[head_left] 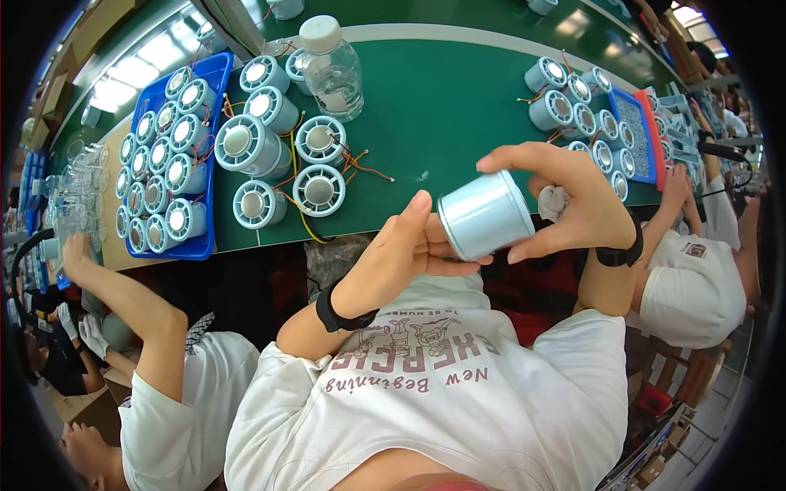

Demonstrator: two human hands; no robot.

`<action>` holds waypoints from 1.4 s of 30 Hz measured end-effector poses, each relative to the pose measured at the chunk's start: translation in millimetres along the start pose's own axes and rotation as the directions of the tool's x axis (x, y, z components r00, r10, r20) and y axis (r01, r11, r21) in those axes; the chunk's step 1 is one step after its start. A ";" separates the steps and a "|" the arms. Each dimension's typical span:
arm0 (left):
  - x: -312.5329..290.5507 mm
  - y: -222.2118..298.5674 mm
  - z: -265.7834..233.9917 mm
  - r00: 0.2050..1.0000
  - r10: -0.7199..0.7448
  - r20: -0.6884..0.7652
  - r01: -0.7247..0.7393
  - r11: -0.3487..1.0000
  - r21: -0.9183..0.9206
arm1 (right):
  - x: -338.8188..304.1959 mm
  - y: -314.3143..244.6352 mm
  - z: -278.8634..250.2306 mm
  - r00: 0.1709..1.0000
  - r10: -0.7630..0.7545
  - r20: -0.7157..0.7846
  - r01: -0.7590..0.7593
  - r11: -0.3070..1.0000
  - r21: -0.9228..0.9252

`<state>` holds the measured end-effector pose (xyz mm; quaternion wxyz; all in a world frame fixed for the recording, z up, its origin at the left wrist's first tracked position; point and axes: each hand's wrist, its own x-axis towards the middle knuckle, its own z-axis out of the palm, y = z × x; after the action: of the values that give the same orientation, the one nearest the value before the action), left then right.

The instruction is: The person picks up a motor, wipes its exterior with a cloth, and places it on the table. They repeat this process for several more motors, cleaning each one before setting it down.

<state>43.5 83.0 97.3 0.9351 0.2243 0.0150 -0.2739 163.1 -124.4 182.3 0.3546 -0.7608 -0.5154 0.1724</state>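
Observation:
Between my two hands, above the near edge of the green table, a glossy light blue cylindrical housing (pixel 485 216) lies tilted on its side. My left hand (pixel 401 250) supports its left end, fingers under it and thumb raised beside it. Thumb and forefinger of my right hand (pixel 585 196) span the rim at the other end. A crumpled white wad, perhaps cloth (pixel 553 203), is tucked among the right hand's other fingers. Left of my hands stand several similar housings (pixel 319 190) with slotted rings, silver round centres and thin coloured wires.
A blue tray (pixel 214 176) full of such housings sits at the left, near a clear white-capped bottle (pixel 334 78). More housings (pixel 550 110) stand at the right, beside a blue bin (pixel 634 114) with a red one next to it. Co-workers sit close on both sides.

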 end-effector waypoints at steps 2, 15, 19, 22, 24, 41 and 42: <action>-1.0 -6.6 -6.2 0.994 0.044 -0.097 -0.009 0.940 0.342 | -6.6 1.4 2.7 0.980 0.186 -0.069 -0.191 0.977 -0.091; 21.0 -18.2 -35.2 0.923 0.375 -0.090 -0.178 0.620 0.764 | -35.8 83.8 28.3 0.509 0.464 -0.725 -0.860 0.307 -0.408; 24.3 -18.3 -41.5 0.899 0.430 -0.085 -0.193 0.564 0.803 | -35.2 81.9 32.4 0.526 0.402 -0.749 -0.847 0.174 -0.501; 27.9 -20.5 -49.1 0.888 0.452 -0.085 -0.183 0.516 0.837 | -39.4 78.1 25.4 0.541 0.366 -0.757 -0.840 0.184 -0.510; 32.2 -22.4 -55.4 0.880 0.468 -0.082 -0.181 0.489 0.853 | -33.4 67.2 16.2 0.550 0.343 -0.761 -0.834 0.191 -0.517; 38.8 -30.3 -66.6 0.707 0.706 -0.047 -0.189 0.252 0.949 | 298.3 153.9 -41.4 0.930 0.344 -0.131 -0.321 0.587 -0.743; 37.3 -30.4 -66.9 0.706 0.706 -0.051 -0.185 0.254 0.949 | 311.5 164.3 -37.1 0.903 0.418 -0.097 -0.335 0.546 -0.768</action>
<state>65.7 69.9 19.0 0.6618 0.7400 0.0267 0.1171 422.7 108.9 122.1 -0.0747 -0.9210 -0.3797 0.0451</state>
